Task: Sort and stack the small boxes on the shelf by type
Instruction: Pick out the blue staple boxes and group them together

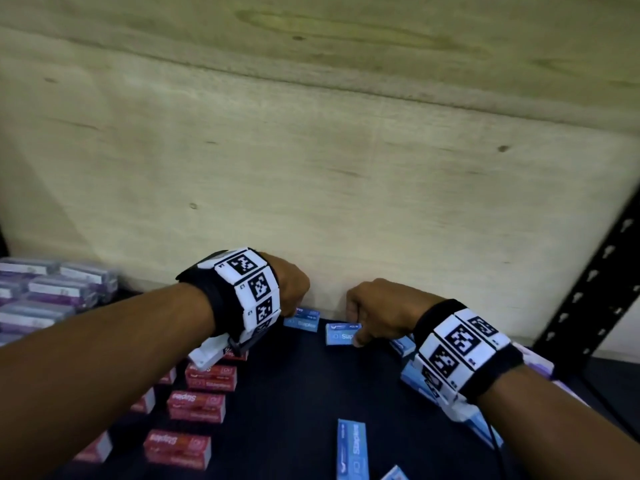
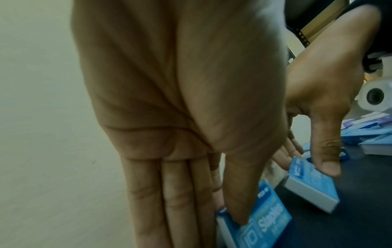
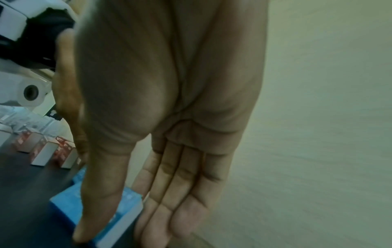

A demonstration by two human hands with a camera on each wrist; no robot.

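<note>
Two blue staple boxes stand on the dark shelf (image 1: 294, 393) close to the wooden back panel. My left hand (image 1: 292, 299) pinches the left blue box (image 1: 301, 322); in the left wrist view its thumb presses the printed face of that box (image 2: 267, 221) and the fingers (image 2: 176, 201) reach down behind it. My right hand (image 1: 356, 327) pinches the right blue box (image 1: 341, 336), which also shows in the left wrist view (image 2: 311, 189). In the right wrist view the thumb lies on the front of this box (image 3: 67, 209) and the fingers (image 3: 180, 209) sit behind it.
Several red staple boxes (image 1: 197, 405) lie in rows at the front left, with purple boxes (image 1: 52, 289) stacked at the far left. Another blue box (image 1: 352, 448) lies near the front, more blue ones (image 1: 403, 346) under my right wrist. A black shelf upright (image 1: 588, 289) stands on the right.
</note>
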